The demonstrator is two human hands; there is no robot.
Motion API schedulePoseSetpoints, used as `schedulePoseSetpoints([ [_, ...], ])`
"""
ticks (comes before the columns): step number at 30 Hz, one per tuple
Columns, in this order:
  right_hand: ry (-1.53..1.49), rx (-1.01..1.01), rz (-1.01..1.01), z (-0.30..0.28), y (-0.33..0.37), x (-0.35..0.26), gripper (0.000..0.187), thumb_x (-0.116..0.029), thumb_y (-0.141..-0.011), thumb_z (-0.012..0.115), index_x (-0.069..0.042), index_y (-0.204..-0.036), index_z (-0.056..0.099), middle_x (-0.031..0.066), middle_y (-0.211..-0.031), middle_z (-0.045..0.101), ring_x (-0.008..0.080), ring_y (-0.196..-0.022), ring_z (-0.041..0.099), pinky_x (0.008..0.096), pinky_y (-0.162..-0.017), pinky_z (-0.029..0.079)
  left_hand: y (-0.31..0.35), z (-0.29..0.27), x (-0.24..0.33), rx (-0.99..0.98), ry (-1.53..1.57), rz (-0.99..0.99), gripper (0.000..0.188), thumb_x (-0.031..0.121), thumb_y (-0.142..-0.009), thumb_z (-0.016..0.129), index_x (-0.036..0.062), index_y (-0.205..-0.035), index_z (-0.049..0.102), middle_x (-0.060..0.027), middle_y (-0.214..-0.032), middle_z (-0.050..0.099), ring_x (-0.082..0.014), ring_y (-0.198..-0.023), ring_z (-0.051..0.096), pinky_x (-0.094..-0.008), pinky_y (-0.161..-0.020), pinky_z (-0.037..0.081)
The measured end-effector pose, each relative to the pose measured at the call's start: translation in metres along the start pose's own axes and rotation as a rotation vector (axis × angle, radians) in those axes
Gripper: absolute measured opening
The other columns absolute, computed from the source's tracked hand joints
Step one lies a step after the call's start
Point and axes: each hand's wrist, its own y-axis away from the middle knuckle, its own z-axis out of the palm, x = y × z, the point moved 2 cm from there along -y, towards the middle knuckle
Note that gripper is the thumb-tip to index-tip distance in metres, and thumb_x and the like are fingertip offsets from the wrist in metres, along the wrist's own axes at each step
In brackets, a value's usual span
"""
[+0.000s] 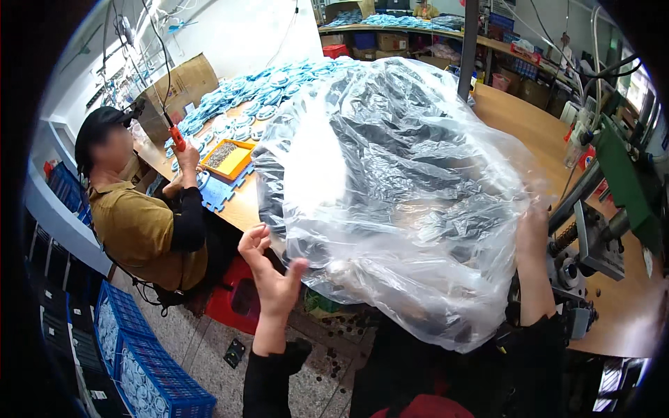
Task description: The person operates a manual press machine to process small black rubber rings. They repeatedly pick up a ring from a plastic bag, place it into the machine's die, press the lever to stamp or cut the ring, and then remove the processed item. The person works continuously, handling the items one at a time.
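A big, crinkled clear plastic bag (418,160) billows in front of me, over the wooden table and past its near edge. Dark patches show through its folds; what makes them I cannot make out. Just off the bag's lower left edge, my left hand (273,272) is raised with thumb and fingers apart, holding nothing. On the other side, my right hand (533,202) is at the bag's right edge, its fingers smeared by motion and partly covered by the film. Whether it grips the plastic cannot be seen.
A co-worker (139,209) at left holds a red electric screwdriver (178,137) beside a yellow tray of small metal parts (228,159). Light-blue ring-shaped parts (279,83) heap behind. A green machine (631,181) stands at right; blue crates (157,376) and a red stool (237,296) are below.
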Motion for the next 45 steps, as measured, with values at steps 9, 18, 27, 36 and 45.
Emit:
schedulePoseSetpoints([
  [9, 0.49, -0.185, -0.103, 0.005, 0.009, -0.032, 0.047, -0.012, -0.089, 0.058, 0.0, -0.134, 0.05, 0.0168, -0.122, 0.06, 0.0273, -0.107, 0.059, 0.0349, -0.095, 0.044, -0.042, 0.067, 0.044, 0.049, -0.305, 0.189, 0.097, 0.026, -0.076, 0.081, 0.0072, -0.147, 0.017, -0.0273, -0.148, 0.006, -0.0466, -0.138, 0.019, -0.0499, -0.11, 0.028],
  [18, 0.287, -0.18, -0.104, -0.017, 0.006, -0.066, 0.038, -0.011, -0.092, 0.057, -0.001, -0.129, 0.053, 0.0102, -0.114, 0.064, 0.0161, -0.1, 0.061, 0.0295, -0.089, 0.047, 0.022, 0.132, 0.098, -0.694, -0.063, 0.389, 0.017, 0.02, -0.089, 0.065, 0.0033, -0.092, 0.063, -0.0101, -0.091, 0.06, -0.0272, -0.088, 0.059, -0.0385, -0.079, 0.048],
  [27, -0.55, -0.426, 0.372, 0.003, 0.021, -0.125, 0.036, -0.012, -0.093, 0.055, 0.006, -0.125, 0.05, 0.0146, -0.11, 0.062, 0.0193, -0.096, 0.064, 0.0317, -0.081, 0.054, -0.159, 0.174, 0.054, -0.552, 0.061, 0.15, 0.029, 0.026, -0.088, 0.066, 0.0028, -0.105, 0.062, -0.0211, -0.13, 0.051, -0.0379, -0.121, 0.045, -0.0427, -0.101, 0.038],
  [36, -1.428, -0.625, 0.477, 0.105, 0.021, -0.146, 0.023, -0.005, -0.091, 0.057, 0.005, -0.112, 0.056, 0.013, -0.099, 0.065, 0.0212, -0.086, 0.068, 0.0322, -0.078, 0.057, -0.021, 0.143, 0.084, -0.877, 0.338, -0.131, 0.086, 0.018, -0.071, 0.079, -0.0034, -0.14, 0.032, -0.0251, -0.131, 0.047, -0.0369, -0.122, 0.049, -0.0403, -0.102, 0.039],
  [45, 1.274, -0.57, -0.247, 0.0, 0.021, -0.033, 0.029, -0.02, -0.087, 0.062, -0.005, -0.111, 0.064, 0.0217, -0.101, 0.064, 0.0375, -0.096, 0.061, 0.0456, -0.09, 0.048, 0.058, 0.18, 0.067, -1.004, -0.247, 0.449, 0.035, 0.009, -0.07, 0.062, 0.003, -0.105, 0.061, -0.0138, -0.108, 0.056, -0.0314, -0.103, 0.054, -0.0392, -0.089, 0.043],
])
